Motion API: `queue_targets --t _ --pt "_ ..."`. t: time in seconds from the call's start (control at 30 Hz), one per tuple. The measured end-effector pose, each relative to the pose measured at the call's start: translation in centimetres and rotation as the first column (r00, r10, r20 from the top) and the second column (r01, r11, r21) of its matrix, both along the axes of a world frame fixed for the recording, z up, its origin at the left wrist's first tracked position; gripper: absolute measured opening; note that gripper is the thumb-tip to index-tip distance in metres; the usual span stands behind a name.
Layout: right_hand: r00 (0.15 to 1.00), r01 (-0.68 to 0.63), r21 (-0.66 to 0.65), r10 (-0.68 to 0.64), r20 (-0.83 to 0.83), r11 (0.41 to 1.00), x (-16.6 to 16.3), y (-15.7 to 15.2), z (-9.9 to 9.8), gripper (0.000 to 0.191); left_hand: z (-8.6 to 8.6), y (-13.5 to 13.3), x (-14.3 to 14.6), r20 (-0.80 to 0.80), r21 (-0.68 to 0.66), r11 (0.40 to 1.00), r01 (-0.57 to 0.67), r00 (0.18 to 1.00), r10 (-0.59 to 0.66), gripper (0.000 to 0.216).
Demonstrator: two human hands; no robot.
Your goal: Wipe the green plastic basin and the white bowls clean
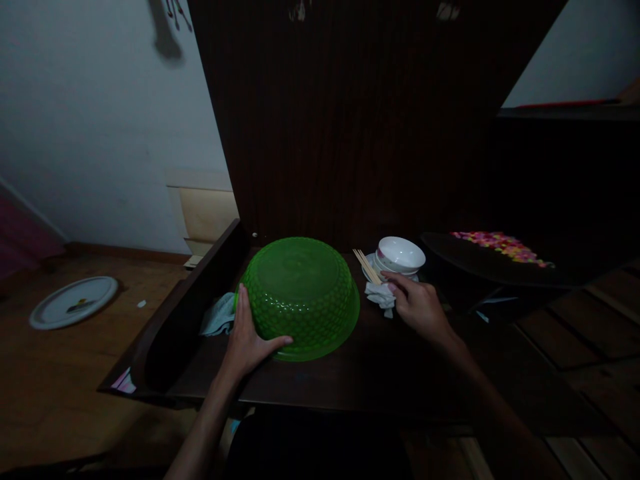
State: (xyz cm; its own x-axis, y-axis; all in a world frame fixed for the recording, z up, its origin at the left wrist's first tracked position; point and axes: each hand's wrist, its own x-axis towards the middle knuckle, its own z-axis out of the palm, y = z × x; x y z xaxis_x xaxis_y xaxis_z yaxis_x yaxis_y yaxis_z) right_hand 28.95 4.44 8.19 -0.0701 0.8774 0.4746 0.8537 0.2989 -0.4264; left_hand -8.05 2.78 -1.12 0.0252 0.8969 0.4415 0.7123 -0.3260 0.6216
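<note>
Left hand (pixel 247 343) spread against upturned basin (pixel 300 293), right hand (pixel 417 303) pinching tissue (pixel 381 297) at chopsticks' (pixel 368 267) ends. Imo grip lightly, don't bump bowls (pixel 401 254).

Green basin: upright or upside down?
Upside down: the green basin shows its flat base on top, wider rim at the bottom.

1. An upturned, translucent green plastic basin (pixel 300 273) is touched by the left hand (pixel 247 343), thumb and fingers spread, on a dark brown wooden desk (pixel 390 373).
2. A crumpled white tissue (pixel 381 297) is pinched by the right hand (pixel 419 307) at the lower ends of slender, pale wooden chopsticks (pixel 366 265).
3. Round, glossy white bowls (pixel 401 255) are seen stacked just beyond.
4. A pale blue cloth (pixel 217 319) is partly covered by the basin.
</note>
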Motion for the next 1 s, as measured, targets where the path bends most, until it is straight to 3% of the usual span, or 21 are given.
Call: queue_targets --t 0.23,0.43,0.53,0.73,1.0 --pt "0.997 -0.063 0.081 0.067 -0.045 0.995 0.1 0.4 -0.3 0.037 0.1 0.0 0.0 0.009 0.008 1.0 -0.007 1.0 0.007 0.149" --pt "0.922 -0.115 -0.171 0.041 -0.386 0.979 -0.2 0.7 0.1 0.027 -0.2 0.1 0.0 -0.008 0.017 1.0 0.004 1.0 -0.004 0.147" --pt "0.882 -0.134 -0.196 0.027 -0.471 0.971 -0.6 0.6 0.4 0.026 -0.3 0.1 -0.1 0.003 0.016 1.0 0.003 1.0 -0.003 0.149" --pt "0.94 -0.078 -0.084 0.046 -0.338 0.993 -0.5 0.6 0.0 0.026 -0.1 0.1 -0.1 -0.009 0.019 1.0 0.011 1.0 -0.011 0.148" --pt "0.968 -0.148 -0.009 0.142 -0.208 0.989 0.0 0.5 -0.8 0.026 -0.2 0.1 0.0 0.0 0.033 0.999 0.0 1.0 0.0 0.147"
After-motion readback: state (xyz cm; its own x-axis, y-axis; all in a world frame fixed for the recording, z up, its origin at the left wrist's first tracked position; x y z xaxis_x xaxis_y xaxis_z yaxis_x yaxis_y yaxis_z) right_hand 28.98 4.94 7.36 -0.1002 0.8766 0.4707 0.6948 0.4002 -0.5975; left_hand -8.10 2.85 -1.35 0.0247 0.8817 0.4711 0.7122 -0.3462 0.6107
